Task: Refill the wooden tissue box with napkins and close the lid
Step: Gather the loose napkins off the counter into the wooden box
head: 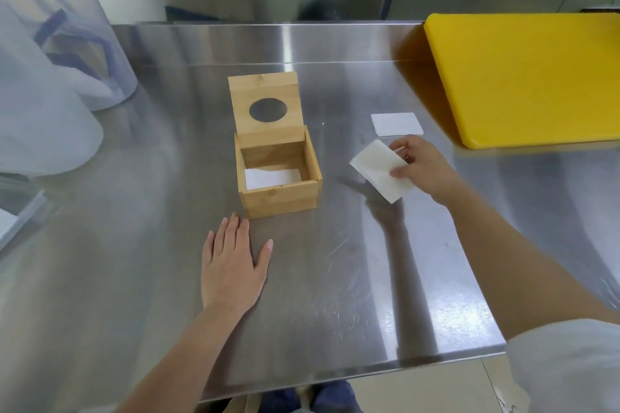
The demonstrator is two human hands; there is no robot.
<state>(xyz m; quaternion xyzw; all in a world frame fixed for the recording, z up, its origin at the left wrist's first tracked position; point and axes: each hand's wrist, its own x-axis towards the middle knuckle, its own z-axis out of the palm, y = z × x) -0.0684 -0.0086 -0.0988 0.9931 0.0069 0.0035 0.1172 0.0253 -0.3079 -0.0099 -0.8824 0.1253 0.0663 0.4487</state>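
The wooden tissue box (281,198) stands in the middle of the steel table. Its hinged lid (265,90), with an oval hole, is tipped up at the back. A white napkin (271,177) lies flat inside on the bottom. My right hand (423,167) is to the right of the box, a little above the table, and pinches a folded white napkin (379,167) that tilts toward the box. Another napkin (396,123) lies flat on the table just beyond that hand. My left hand (233,261) rests palm down on the table just in front of the box, fingers spread, holding nothing.
A thick yellow cutting board (530,77) fills the back right of the steel table (335,278). A clear plastic container (67,27) and white plastic bags (43,131) stand at the far left. The table's near edge runs along the bottom of the view.
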